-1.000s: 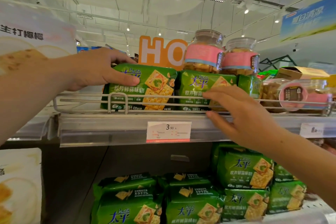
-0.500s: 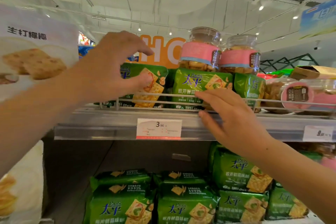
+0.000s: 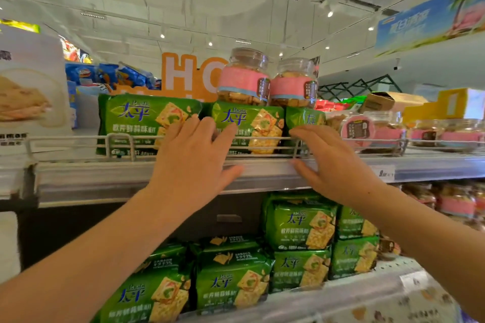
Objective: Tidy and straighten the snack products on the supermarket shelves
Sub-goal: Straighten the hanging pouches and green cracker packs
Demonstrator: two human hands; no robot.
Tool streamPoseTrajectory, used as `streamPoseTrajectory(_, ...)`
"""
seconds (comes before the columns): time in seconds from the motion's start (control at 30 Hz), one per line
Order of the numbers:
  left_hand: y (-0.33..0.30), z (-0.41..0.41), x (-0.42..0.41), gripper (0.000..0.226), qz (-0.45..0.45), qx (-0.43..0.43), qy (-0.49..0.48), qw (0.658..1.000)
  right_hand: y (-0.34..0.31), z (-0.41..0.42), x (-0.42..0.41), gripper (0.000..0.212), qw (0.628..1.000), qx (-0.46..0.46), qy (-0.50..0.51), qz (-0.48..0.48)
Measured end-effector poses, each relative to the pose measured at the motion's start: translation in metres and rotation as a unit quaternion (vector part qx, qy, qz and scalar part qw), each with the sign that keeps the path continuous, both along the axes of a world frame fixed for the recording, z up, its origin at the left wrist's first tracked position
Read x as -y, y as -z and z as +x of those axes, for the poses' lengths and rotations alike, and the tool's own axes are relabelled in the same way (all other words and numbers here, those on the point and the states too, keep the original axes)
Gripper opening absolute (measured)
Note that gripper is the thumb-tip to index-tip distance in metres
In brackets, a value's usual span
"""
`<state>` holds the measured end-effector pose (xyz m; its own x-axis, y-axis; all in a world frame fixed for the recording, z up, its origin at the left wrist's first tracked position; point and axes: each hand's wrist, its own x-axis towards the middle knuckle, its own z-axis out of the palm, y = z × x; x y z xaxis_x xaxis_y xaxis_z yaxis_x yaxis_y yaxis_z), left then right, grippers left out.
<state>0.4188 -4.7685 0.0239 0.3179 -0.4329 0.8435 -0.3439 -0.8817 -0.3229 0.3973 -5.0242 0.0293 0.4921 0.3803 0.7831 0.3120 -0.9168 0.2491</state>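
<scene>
Three green cracker packs stand in a row on the upper shelf behind a wire rail: a left pack, a middle pack and a narrow right pack. My left hand lies flat with straight fingers against the front between the left and middle packs. Straight fingers of my right hand touch the wire rail in front of the narrow right pack. Two pink-labelled cookie jars stand on top of the packs.
More green cracker packs are stacked on the lower shelf. Pink-labelled jars lying on their sides fill the upper shelf to the right. A white biscuit box stands at the left, and an orange sign is behind.
My left hand came off the top of the left pack and moved right, flat against the pack fronts. My right hand shifted right to the narrow pack. The view swung right.
</scene>
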Motion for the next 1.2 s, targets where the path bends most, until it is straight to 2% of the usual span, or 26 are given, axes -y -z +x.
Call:
streamPoseTrajectory(0.23, 0.001, 0.003, 0.008, 0.067, -0.019, 0.014, -0.040, 0.999, -0.009, 0.011, 0.044, 0.042, 0.997, -0.023, -0.016, 0.068)
streamPoseTrajectory(0.33, 0.003, 0.005, 0.014, 0.074, -0.031, 0.022, -0.074, 0.997, -0.007, 0.018, 0.059, 0.038, 0.998, -0.031, -0.041, 0.046)
streamPoseTrajectory(0.47, 0.003, 0.004, 0.023, 0.079, -0.044, 0.038, -0.116, 0.992, -0.004, 0.026, 0.072, 0.034, 0.995, 0.033, -0.091, 0.007)
streamPoseTrajectory(0.63, 0.009, -0.001, 0.031, 0.077, -0.025, 0.023, -0.158, 0.987, -0.004, 0.033, 0.075, 0.036, 0.992, 0.044, -0.117, 0.016)
streamPoseTrajectory(0.73, 0.000, -0.004, 0.036, 0.071, -0.028, 0.017, -0.119, 0.992, -0.010, 0.033, 0.076, 0.039, 0.992, 0.007, -0.125, 0.014)
streamPoseTrajectory(0.8, -0.021, -0.004, 0.046, 0.061, -0.026, 0.032, -0.057, 0.997, -0.022, 0.032, 0.079, 0.037, 0.985, -0.037, -0.161, 0.052)
streamPoseTrajectory(0.87, -0.055, -0.001, 0.059, 0.055, -0.063, 0.033, -0.005, 0.997, -0.043, 0.034, 0.081, 0.029, 0.976, -0.040, -0.198, 0.086)
streamPoseTrajectory(0.93, -0.094, 0.006, 0.072, 0.054, -0.147, 0.006, 0.022, 0.989, -0.074, 0.043, 0.081, 0.026, 0.973, -0.021, -0.201, 0.115)
streamPoseTrajectory(1.0, -0.130, 0.017, 0.079, 0.049, -0.216, -0.044, 0.017, 0.975, -0.109, 0.056, 0.077, 0.035, 0.973, -0.017, -0.178, 0.146)
streamPoseTrajectory(1.1, -0.161, 0.034, 0.083, 0.045, -0.284, -0.159, -0.010, 0.945, -0.147, 0.077, 0.067, 0.062, 0.958, -0.087, -0.166, 0.218)
streamPoseTrajectory(1.2, -0.158, 0.049, 0.084, 0.035, -0.296, -0.204, 0.007, 0.933, -0.158, 0.096, 0.051, 0.066, 0.919, -0.189, -0.201, 0.283)
